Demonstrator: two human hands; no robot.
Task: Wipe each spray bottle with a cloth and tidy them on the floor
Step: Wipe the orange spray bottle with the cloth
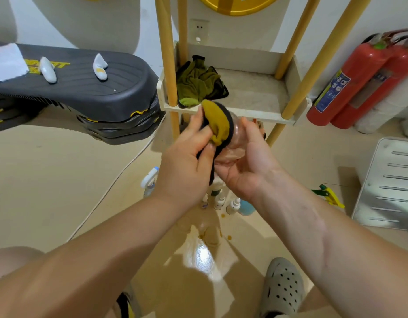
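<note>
Our left hand (187,161) grips the yellow cloth (218,122) against a clear bottle (236,145), which our right hand (249,168) clasps with curled fingers, just before the shelf (233,114) edge, above small bottles (233,205) on open floor (60,191).

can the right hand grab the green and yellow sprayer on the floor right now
Probably not yet: the right hand is full, gripping the clear bottle. The sprayer itself lies uncovered on the floor.
</note>
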